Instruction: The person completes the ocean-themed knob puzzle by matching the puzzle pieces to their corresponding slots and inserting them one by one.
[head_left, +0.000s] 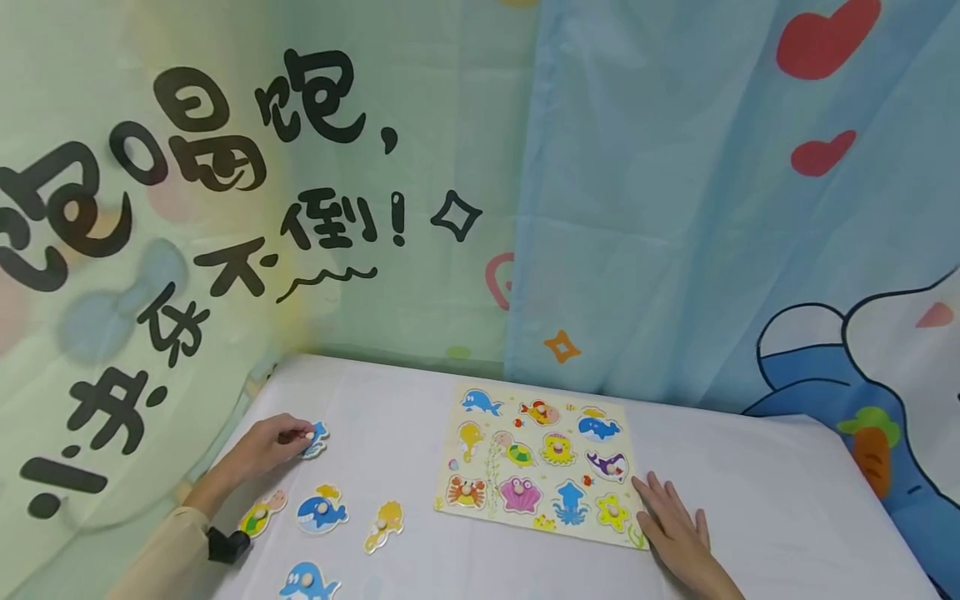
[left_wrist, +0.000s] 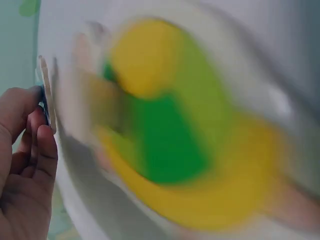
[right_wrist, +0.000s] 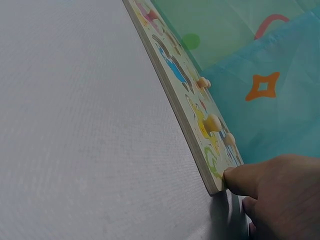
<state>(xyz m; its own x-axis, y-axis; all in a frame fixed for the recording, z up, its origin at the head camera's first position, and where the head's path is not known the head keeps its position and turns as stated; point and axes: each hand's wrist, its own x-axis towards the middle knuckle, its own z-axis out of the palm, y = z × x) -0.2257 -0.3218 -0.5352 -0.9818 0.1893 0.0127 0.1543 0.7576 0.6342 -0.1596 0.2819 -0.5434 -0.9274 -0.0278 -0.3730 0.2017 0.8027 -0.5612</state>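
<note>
My left hand (head_left: 268,446) pinches a blue puzzle piece (head_left: 318,440) by its knob at the table's left side. In the left wrist view that piece (left_wrist: 47,95) shows edge-on between thumb and fingers; its picture is hard to make out. My right hand (head_left: 678,529) rests at the right edge of a wooden sea-animal puzzle board (head_left: 551,467), fingers extended. In the right wrist view the thumb (right_wrist: 242,180) touches the board's corner. Crab (head_left: 467,492), shell (head_left: 520,495) and starfish (head_left: 613,512) pieces with knobs sit in the board.
Loose on the white table lie a turtle piece (head_left: 258,515), a whale piece (head_left: 322,514), a seahorse piece (head_left: 386,525) and a dolphin piece (head_left: 307,582). The turtle (left_wrist: 170,135) looms large and blurred in the left wrist view. Printed curtains (head_left: 637,250) hang behind the table.
</note>
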